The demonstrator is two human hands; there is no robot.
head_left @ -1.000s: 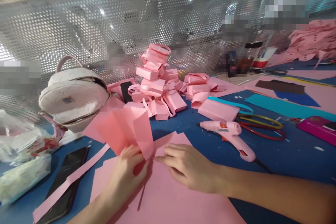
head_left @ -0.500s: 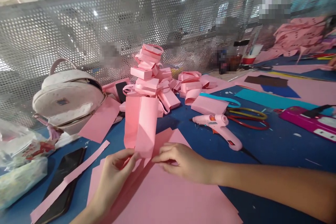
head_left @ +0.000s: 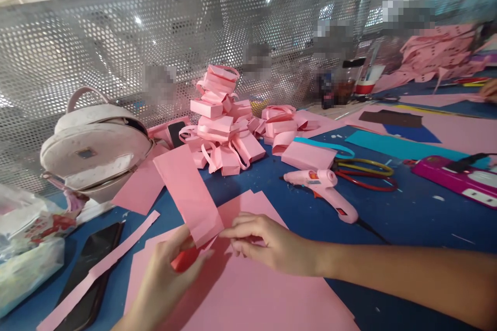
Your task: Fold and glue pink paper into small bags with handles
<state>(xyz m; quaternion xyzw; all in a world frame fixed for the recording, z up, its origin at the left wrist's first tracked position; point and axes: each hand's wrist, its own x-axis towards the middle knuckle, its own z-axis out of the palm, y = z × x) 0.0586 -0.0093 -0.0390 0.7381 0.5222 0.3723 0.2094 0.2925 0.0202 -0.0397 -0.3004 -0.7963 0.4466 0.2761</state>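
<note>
A folded piece of pink paper [head_left: 189,194] stands tilted to the left between my hands, its lower end bent into a box-like fold. My left hand [head_left: 165,274] is curled loosely round the bottom left of it, fingers partly behind the paper and thumb in front. The fingertips of my right hand [head_left: 264,240] pinch its lower right corner. Under both hands lies a stack of pink sheets [head_left: 267,289]. Beyond them rises a pile of small pink paper boxes with strap handles [head_left: 215,126].
A pink glue gun [head_left: 320,186] and scissors [head_left: 368,168] lie to the right, near a magenta power strip [head_left: 446,176]. On the left are a white backpack [head_left: 97,150], a phone [head_left: 89,269] with a pink strip [head_left: 104,264] across it, and plastic bags [head_left: 31,264]. A perforated metal panel [head_left: 116,41] stands behind.
The folded paper has turned from upright to leaning left, showing a broad face. My left hand has shifted slightly down and its thumb has moved away from the paper. My right hand stays at the corner.
</note>
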